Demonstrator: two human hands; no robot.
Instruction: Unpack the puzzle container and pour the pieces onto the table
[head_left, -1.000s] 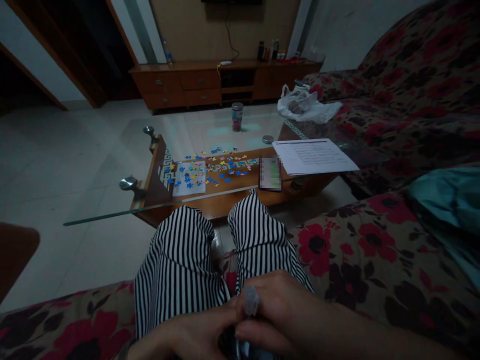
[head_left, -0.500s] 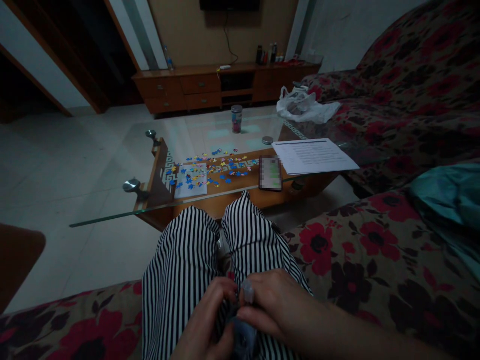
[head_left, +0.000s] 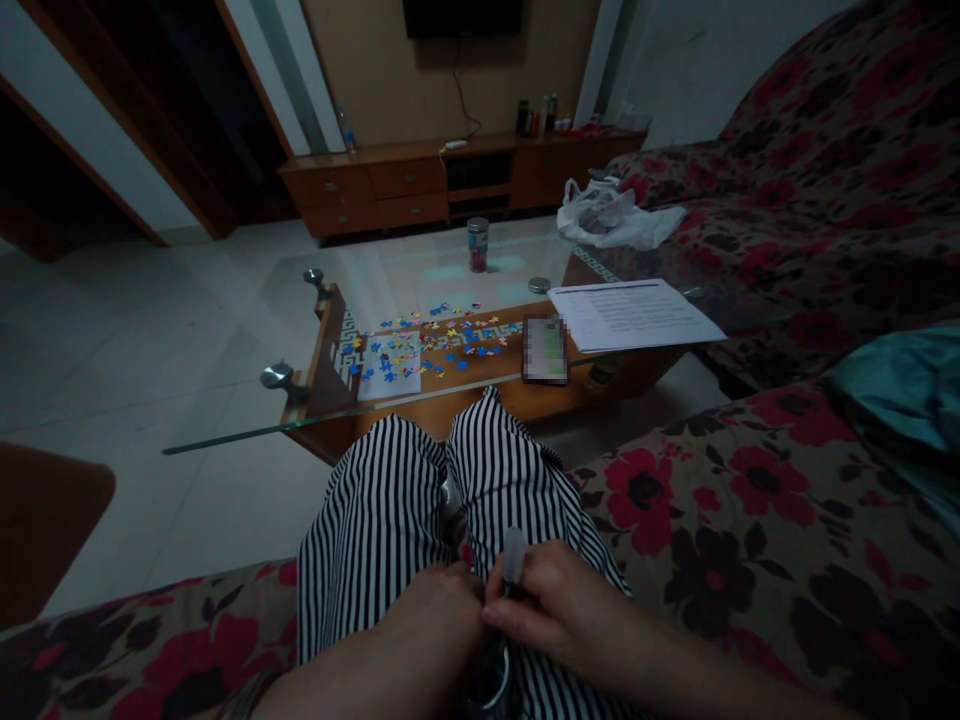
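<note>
from here i can't tell if the left hand, curled over striped trousers, grips anything; beside it shows a dark, shiny thing, then a pale-tipped stick, pinched by the right hand.

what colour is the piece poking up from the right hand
The piece looks translucent and whitish; best seen in the head view.

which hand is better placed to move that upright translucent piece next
Probably the right hand: the translucent piece sticks up from its grip. The left hand is close beside it but farther from the piece, and its hold is hidden.
</note>
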